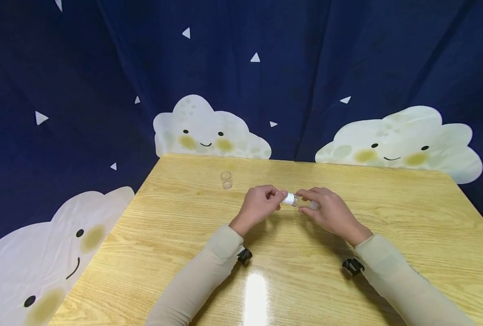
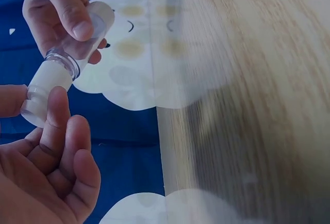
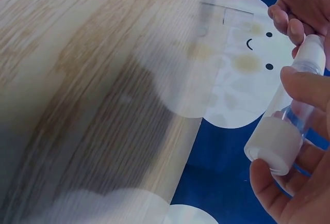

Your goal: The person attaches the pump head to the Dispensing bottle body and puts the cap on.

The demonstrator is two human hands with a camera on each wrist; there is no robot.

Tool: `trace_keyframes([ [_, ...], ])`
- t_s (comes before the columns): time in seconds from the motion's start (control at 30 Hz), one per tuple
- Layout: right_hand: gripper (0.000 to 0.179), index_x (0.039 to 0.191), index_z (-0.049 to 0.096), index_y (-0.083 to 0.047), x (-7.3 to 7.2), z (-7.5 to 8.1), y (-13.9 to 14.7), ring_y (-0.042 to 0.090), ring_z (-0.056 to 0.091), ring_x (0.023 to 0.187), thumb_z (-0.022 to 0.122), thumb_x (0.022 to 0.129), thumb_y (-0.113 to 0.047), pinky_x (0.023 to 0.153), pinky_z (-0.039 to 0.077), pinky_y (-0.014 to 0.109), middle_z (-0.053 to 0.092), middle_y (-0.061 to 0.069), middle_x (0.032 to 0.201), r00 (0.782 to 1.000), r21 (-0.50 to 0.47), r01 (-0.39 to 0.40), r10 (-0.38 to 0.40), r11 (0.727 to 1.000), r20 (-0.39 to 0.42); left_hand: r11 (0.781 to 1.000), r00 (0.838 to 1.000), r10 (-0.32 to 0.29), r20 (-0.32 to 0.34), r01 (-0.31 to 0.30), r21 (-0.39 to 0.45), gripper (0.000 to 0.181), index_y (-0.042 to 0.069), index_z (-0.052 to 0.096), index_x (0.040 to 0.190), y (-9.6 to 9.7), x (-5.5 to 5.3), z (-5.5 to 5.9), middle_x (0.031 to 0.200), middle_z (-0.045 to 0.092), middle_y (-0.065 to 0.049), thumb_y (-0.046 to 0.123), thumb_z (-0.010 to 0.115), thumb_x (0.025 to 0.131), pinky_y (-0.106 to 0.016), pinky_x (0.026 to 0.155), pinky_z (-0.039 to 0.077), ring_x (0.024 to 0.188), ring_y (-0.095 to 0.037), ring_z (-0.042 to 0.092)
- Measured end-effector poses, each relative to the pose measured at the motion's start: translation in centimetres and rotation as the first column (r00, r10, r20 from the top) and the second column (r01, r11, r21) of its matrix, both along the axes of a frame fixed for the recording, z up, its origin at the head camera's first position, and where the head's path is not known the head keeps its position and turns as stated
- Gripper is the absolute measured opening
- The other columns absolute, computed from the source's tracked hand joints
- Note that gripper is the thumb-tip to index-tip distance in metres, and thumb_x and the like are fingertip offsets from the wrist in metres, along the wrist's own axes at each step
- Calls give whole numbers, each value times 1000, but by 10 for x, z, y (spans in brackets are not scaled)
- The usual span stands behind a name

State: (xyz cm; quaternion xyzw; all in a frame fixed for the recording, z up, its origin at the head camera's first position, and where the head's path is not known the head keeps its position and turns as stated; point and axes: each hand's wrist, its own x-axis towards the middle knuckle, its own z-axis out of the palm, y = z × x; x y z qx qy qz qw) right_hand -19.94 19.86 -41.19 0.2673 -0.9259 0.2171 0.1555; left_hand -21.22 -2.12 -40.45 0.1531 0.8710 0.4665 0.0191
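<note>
A small clear bottle (image 2: 76, 47) with a white pump top (image 2: 50, 77) lies tilted between both hands above the table. My left hand (image 1: 260, 204) pinches the white top between thumb and finger. Around the clear body curl the fingers of my right hand (image 1: 330, 212), partly covering it. The right wrist view shows the white base (image 3: 276, 140) inside the body's far end, near the right fingertips. A clear, open-looking cylinder (image 1: 227, 184), like a cap, stands on the table to the left of the hands.
The wooden table (image 1: 176, 217) reaches back to a dark blue curtain (image 1: 290, 81) printed with white clouds and triangles. A bright light reflection (image 1: 255, 299) lies on the near part of the tabletop. Black camera mounts (image 1: 353, 267) sit at both wrists.
</note>
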Motion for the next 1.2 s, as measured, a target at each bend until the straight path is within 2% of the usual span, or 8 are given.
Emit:
trace_keyframes([
  [0.17,39,119,72,-13,0,1,0,21,64,81,82,81,-17,69,51,38,74,9,99,1000,4,-3,3,1000,-4,998,998,-56,-42,57,15,19,13,68,102,0,-1,-2,86,67,-2,30,62,97,-21,53,43,59,-8,52],
  [0.27,39,118,72,-12,1,2,1,21,63,80,82,81,-15,68,51,38,74,10,99,1000,3,-6,6,1000,-7,995,993,-102,-50,103,14,21,13,64,114,-1,0,-3,98,64,-3,25,63,96,-21,54,44,60,-8,52],
  [0.43,38,118,72,-12,1,1,2,20,63,79,82,81,-15,67,51,36,74,9,97,1000,-3,-11,11,1000,-9,990,989,-141,-47,142,15,24,13,61,118,-2,1,-5,106,62,-4,20,64,96,-20,54,44,59,-8,50],
  [0.73,39,117,72,-12,3,-1,3,18,61,76,83,79,-14,65,51,35,74,9,97,1000,15,-8,8,1000,-23,990,989,-140,-35,140,-7,30,12,62,122,-1,3,-6,110,63,-4,22,66,94,-21,53,44,60,-8,51],
  [0.9,39,118,72,-12,3,1,4,19,61,76,83,80,-16,66,51,36,74,9,97,1000,18,-3,4,1000,-25,995,995,-99,-9,99,-22,42,12,60,128,0,2,-6,113,64,-2,38,64,95,-23,59,47,72,-14,58],
  [1.03,40,118,72,-12,3,2,3,22,63,79,82,81,-17,67,51,37,74,10,98,999,16,-4,5,1000,-32,999,999,-37,5,37,-30,45,12,64,119,1,1,-3,107,69,-3,51,55,98,-24,64,48,78,-15,62],
  [1.2,39,118,72,-12,3,2,2,21,63,79,82,81,-17,67,51,37,74,9,98,1000,14,-8,8,1000,-30,1000,999,-17,41,18,-22,36,16,67,90,2,1,1,79,68,1,49,56,97,-25,57,44,62,-12,56],
])
